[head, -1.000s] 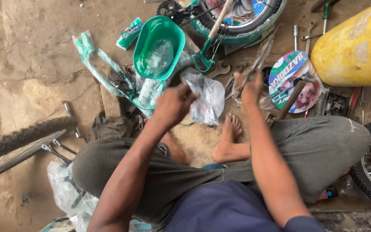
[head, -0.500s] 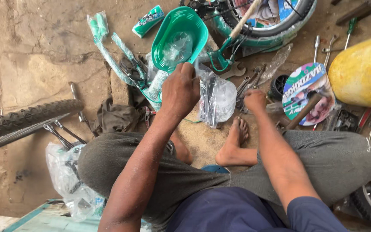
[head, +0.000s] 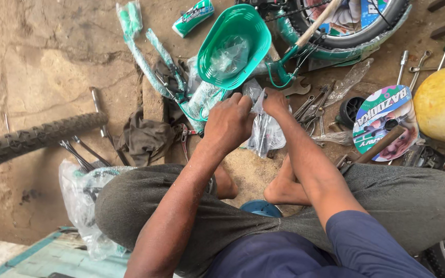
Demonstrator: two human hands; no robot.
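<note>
Where dirt floor [head: 37, 56] spreads, both hands on plastic bag [head: 269, 134], tools scattered

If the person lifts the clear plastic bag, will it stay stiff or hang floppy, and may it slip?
The bag looks thin and crumpled, so it will probably sag. Both hands, left and right, pinch its top, which suggests it needs gathering. Its glossy film may be slippery, and the long parts inside could shift.

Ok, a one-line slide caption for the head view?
Seated on dirt ground, both hands, left hand and right hand, grip a clear plastic bag below a green plastic basket.
</note>
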